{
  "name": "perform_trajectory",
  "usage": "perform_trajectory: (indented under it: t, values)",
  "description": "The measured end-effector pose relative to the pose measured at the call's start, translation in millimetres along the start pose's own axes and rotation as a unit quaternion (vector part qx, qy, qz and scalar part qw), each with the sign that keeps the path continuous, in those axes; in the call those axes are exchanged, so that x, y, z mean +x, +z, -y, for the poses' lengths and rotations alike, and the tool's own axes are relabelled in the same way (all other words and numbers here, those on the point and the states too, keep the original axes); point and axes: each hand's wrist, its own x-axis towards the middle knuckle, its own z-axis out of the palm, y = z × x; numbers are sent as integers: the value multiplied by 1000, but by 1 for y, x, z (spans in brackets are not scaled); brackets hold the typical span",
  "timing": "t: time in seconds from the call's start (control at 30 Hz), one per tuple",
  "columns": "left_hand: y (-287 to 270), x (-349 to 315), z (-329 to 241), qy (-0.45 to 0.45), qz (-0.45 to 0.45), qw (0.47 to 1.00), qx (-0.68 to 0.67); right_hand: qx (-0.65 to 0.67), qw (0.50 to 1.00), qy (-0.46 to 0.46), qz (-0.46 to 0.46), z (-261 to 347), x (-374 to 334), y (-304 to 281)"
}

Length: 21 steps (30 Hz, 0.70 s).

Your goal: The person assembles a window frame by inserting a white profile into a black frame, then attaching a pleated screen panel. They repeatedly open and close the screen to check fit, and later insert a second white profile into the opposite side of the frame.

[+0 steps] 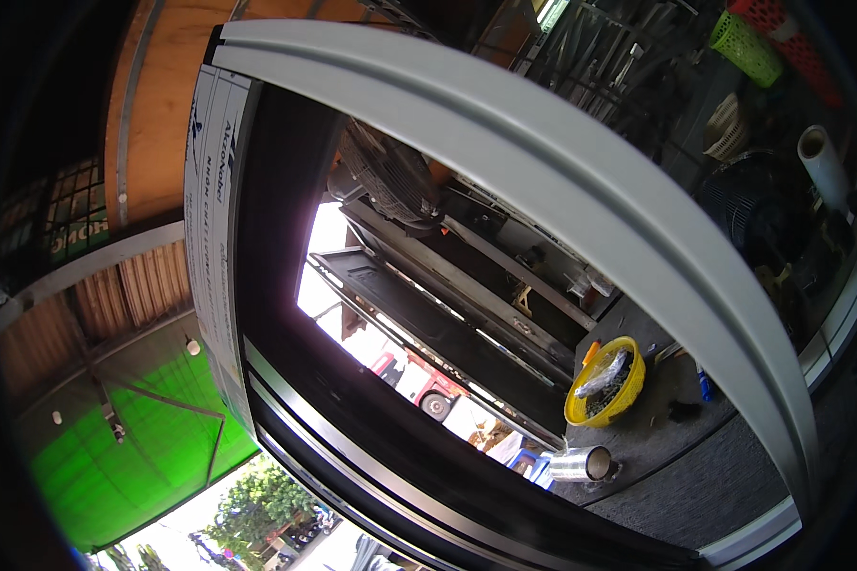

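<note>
Neither of my hands shows. Close in front stands a large aluminium frame, its pale grey bar [581, 162] curving from the upper left to the lower right. The left side of the frame has a black bar [278, 209] and a strip of printed protective film [221, 190]. Dark grooved rails [352, 447] run along the lower side. Through the opening, a yellow basket [571, 416] of small dark parts with a clear plastic bag [602, 376] sits on a dark work surface [671, 452]. What touches the frame is hidden.
A roll of shiny wrap [576, 464], an orange-handled tool [591, 352] and a blue item [704, 383] lie near the basket. Beyond are a black fan [390, 181], a green basket [747, 49] and a pale roll [822, 167]. A green awning [143, 443] and a red vehicle [414, 381] appear outside.
</note>
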Motion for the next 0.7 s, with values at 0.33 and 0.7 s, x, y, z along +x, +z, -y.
perform_trajectory:
  t: [0.33,0.7]
  values:
    - [-8,-10,29,2,-50,998,-45,1,990,20,143,-13,-18,-30]
    - [-52,-33,65,7,-91,987,-129,-9,975,20,219,-3,-4,-51]
